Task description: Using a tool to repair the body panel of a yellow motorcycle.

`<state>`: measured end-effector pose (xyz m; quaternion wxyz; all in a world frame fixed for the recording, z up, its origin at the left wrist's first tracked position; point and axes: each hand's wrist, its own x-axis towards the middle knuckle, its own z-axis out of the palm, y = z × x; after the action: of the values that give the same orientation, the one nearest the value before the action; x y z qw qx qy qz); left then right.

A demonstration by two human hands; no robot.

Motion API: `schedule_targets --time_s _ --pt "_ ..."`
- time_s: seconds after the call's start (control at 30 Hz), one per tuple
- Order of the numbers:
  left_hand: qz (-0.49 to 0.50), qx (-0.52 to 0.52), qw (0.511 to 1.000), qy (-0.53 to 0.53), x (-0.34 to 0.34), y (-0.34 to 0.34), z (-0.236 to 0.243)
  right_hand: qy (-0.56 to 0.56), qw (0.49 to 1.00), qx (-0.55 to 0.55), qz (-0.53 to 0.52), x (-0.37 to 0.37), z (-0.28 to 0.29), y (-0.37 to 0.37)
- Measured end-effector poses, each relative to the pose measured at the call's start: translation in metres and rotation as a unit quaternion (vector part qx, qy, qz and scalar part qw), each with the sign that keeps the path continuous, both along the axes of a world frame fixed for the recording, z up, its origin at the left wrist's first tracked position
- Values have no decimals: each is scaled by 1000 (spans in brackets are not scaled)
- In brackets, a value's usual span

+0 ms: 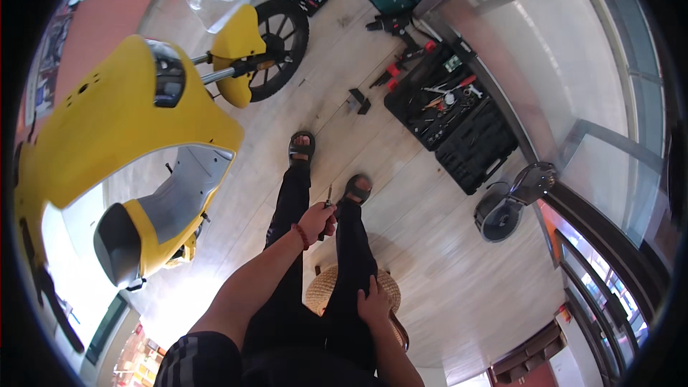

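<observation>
Gripping what looks like a small screwdriver [328, 196], the left hand [316, 221] hovers over the knees. The right hand [374, 303] rests open on the right thigh, near a woven stool [324, 288].

A single fisheye head view looks steeply down from above the seated person's black-trousered legs [315, 258] onto the pale wooden plank floor [401, 193], near the knees, farther from the yellow plastic scooter body [107, 129] on its left.

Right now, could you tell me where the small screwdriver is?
In the head view, the small screwdriver is held upright in the left hand at centre frame, above the person's knees, with the right hand resting on the right thigh.
</observation>
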<state>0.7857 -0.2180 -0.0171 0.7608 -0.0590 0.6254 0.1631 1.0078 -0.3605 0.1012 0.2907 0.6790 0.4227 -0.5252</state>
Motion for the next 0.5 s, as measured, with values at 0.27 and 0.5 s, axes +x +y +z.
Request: schedule_targets --time_s 0.27,0.5 --pt "-10 76 995 -62 33 -32 141 62 995 36 63 35 41 -27" --pt "102 107 976 -158 51 -62 238 337 933 -37 -123 29 105 24"
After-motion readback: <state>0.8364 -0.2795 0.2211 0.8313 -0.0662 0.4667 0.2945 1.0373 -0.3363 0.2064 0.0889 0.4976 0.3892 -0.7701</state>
